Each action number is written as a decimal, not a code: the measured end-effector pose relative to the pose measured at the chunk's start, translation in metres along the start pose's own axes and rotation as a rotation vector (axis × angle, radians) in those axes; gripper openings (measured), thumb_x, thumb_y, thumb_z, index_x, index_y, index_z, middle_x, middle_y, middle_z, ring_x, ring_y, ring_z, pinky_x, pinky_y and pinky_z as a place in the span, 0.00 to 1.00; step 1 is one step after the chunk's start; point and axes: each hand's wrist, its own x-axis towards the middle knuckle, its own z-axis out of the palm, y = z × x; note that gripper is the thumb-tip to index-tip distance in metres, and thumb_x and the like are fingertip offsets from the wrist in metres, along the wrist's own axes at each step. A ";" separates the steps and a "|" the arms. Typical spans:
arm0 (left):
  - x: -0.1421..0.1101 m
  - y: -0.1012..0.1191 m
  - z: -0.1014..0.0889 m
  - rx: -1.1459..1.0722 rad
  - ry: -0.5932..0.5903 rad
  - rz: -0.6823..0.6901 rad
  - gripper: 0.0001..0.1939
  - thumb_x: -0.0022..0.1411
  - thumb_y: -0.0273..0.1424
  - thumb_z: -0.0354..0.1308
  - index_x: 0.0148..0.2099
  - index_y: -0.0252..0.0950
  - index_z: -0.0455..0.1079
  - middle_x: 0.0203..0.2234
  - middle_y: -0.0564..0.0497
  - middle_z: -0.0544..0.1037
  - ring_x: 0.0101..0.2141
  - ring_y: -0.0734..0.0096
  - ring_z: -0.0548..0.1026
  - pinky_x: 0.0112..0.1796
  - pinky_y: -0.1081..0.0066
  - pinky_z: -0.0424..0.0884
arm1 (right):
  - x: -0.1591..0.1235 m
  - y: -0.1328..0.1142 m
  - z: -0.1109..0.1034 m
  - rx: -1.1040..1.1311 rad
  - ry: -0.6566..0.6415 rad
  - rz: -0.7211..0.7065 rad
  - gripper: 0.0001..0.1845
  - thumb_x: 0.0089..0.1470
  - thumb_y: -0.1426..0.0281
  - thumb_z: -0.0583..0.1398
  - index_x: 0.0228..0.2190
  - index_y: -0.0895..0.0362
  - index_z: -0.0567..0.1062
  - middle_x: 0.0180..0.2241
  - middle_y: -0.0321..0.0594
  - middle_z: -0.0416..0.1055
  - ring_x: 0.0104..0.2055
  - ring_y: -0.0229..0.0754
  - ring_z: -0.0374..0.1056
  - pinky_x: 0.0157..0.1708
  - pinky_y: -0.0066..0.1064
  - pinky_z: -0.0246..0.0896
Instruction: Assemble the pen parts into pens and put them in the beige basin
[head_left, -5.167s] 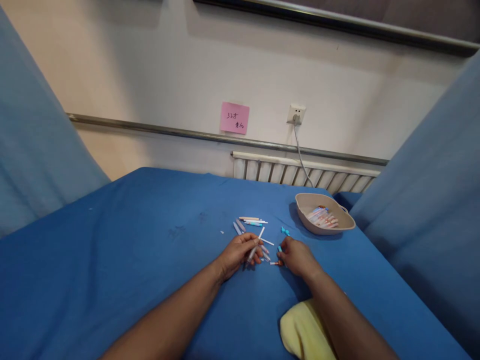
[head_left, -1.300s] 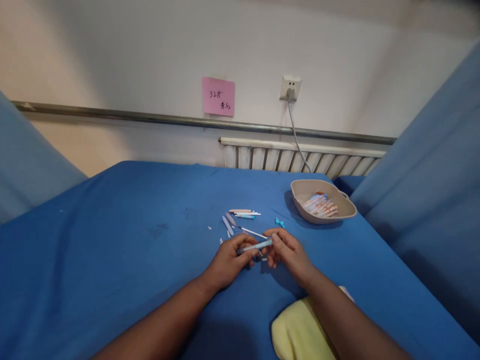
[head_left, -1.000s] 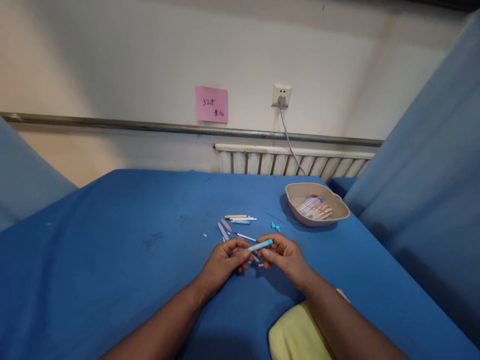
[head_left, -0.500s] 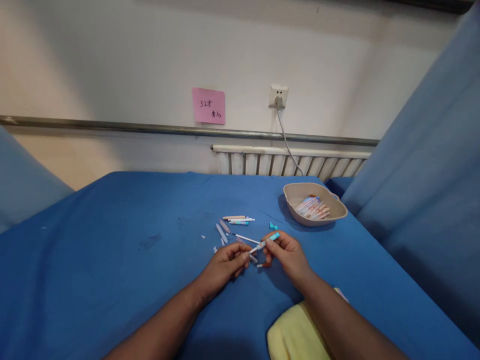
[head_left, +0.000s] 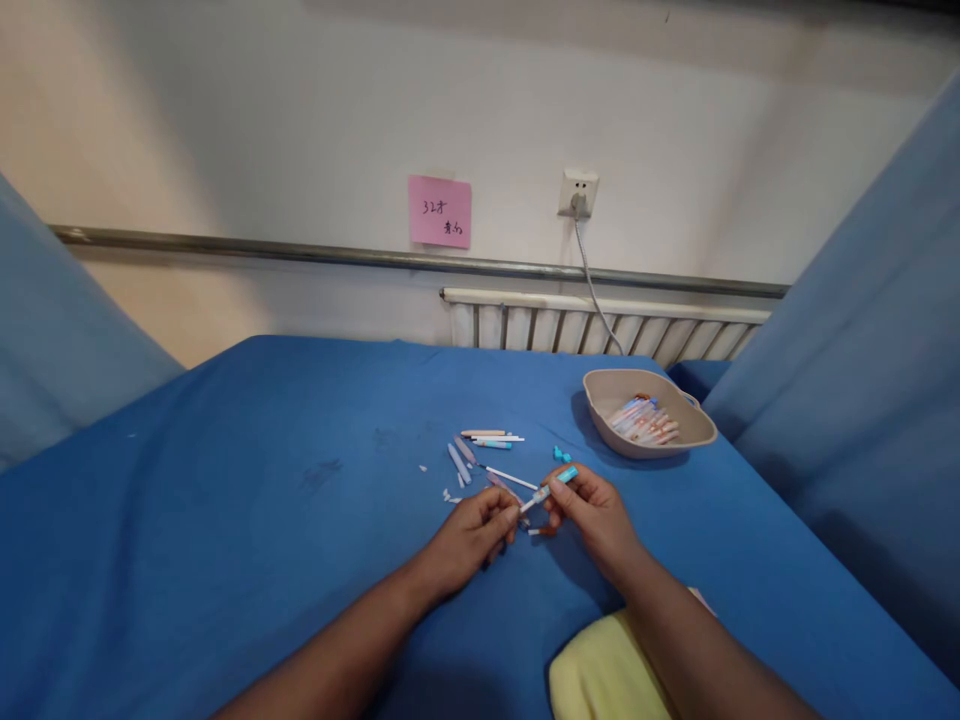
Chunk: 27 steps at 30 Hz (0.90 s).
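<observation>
My right hand [head_left: 600, 515] is closed on a teal and white pen barrel [head_left: 568, 475], held tilted with its teal end up and to the right. A thin white pen refill [head_left: 529, 503] sticks out of the barrel's lower end. My left hand [head_left: 476, 530] pinches the far tip of that refill, its fingertips covering it. Beneath and beside the hands lie a loose refill [head_left: 510, 476], purplish pen grips [head_left: 460, 464] and a small brown and white piece [head_left: 541, 532]. Behind them several pen parts [head_left: 491, 437] lie grouped. Small teal pieces [head_left: 561, 454] are beyond my right hand.
A beige basket [head_left: 600, 385] holding several pens [head_left: 646, 420] stands at the right on the blue cloth [head_left: 262, 520]. Yellow fabric [head_left: 607, 670] lies under my right forearm. Small white bits [head_left: 448, 496] are left of the parts. A radiator [head_left: 517, 325] runs along the wall behind.
Both hands held the pen around a second ago, a grey part toward the left. Now the barrel is in my right hand, with the white refill showing between the hands. The view has shifted slightly.
</observation>
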 end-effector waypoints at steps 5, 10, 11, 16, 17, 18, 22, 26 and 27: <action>0.003 -0.003 0.000 0.018 0.054 0.053 0.18 0.57 0.46 0.55 0.32 0.34 0.62 0.23 0.57 0.64 0.24 0.78 0.59 0.25 0.78 0.56 | 0.000 0.003 -0.001 -0.014 -0.006 -0.018 0.17 0.49 0.56 0.62 0.27 0.58 0.71 0.22 0.33 0.68 0.19 0.32 0.62 0.21 0.27 0.63; 0.002 -0.001 0.002 -0.036 0.093 0.034 0.18 0.54 0.44 0.59 0.31 0.33 0.63 0.24 0.56 0.66 0.26 0.77 0.61 0.27 0.76 0.57 | -0.001 0.002 0.000 -0.018 0.008 -0.022 0.16 0.49 0.56 0.62 0.27 0.58 0.71 0.21 0.33 0.68 0.19 0.32 0.62 0.21 0.27 0.63; 0.001 0.000 0.002 -0.048 0.097 0.018 0.18 0.54 0.44 0.59 0.31 0.34 0.63 0.23 0.56 0.65 0.24 0.77 0.60 0.26 0.76 0.56 | -0.001 0.002 0.000 -0.015 0.023 -0.024 0.16 0.48 0.57 0.62 0.27 0.58 0.71 0.21 0.33 0.68 0.19 0.32 0.62 0.20 0.27 0.63; -0.004 0.005 0.005 -0.084 0.118 -0.055 0.17 0.54 0.44 0.58 0.32 0.35 0.62 0.17 0.61 0.60 0.18 0.81 0.54 0.21 0.77 0.49 | -0.001 0.003 -0.003 -0.017 0.080 -0.031 0.15 0.50 0.57 0.61 0.27 0.57 0.72 0.22 0.33 0.68 0.20 0.32 0.62 0.20 0.25 0.62; -0.004 0.006 0.005 -0.085 0.112 -0.066 0.17 0.54 0.44 0.58 0.32 0.35 0.62 0.17 0.61 0.60 0.18 0.81 0.53 0.20 0.77 0.48 | 0.000 0.003 -0.003 -0.018 0.079 -0.029 0.15 0.50 0.57 0.61 0.28 0.57 0.72 0.22 0.33 0.68 0.20 0.32 0.62 0.20 0.24 0.62; -0.004 0.006 0.005 -0.086 0.104 -0.077 0.17 0.54 0.44 0.58 0.32 0.35 0.61 0.17 0.61 0.59 0.17 0.81 0.53 0.20 0.77 0.48 | 0.000 0.004 -0.003 -0.021 0.077 -0.027 0.15 0.50 0.57 0.61 0.28 0.57 0.72 0.22 0.33 0.68 0.20 0.32 0.62 0.20 0.24 0.62; -0.003 0.004 0.005 -0.110 0.085 -0.107 0.17 0.53 0.44 0.59 0.32 0.36 0.60 0.16 0.62 0.58 0.16 0.82 0.52 0.18 0.78 0.48 | 0.000 0.003 -0.003 -0.041 0.063 -0.018 0.16 0.49 0.57 0.62 0.27 0.58 0.71 0.21 0.34 0.68 0.20 0.32 0.62 0.20 0.25 0.62; -0.003 0.003 0.006 -0.155 0.090 -0.108 0.17 0.53 0.43 0.60 0.33 0.36 0.60 0.16 0.62 0.58 0.16 0.82 0.52 0.18 0.79 0.47 | 0.001 0.001 -0.001 -0.055 0.054 -0.004 0.17 0.47 0.56 0.62 0.25 0.58 0.70 0.20 0.34 0.67 0.20 0.32 0.61 0.20 0.26 0.62; -0.003 0.003 0.006 -0.165 0.085 -0.110 0.18 0.52 0.44 0.60 0.33 0.36 0.61 0.16 0.62 0.58 0.16 0.82 0.52 0.18 0.79 0.47 | 0.001 0.001 -0.001 -0.056 0.055 -0.003 0.17 0.47 0.56 0.62 0.24 0.58 0.70 0.20 0.33 0.67 0.19 0.32 0.61 0.20 0.26 0.62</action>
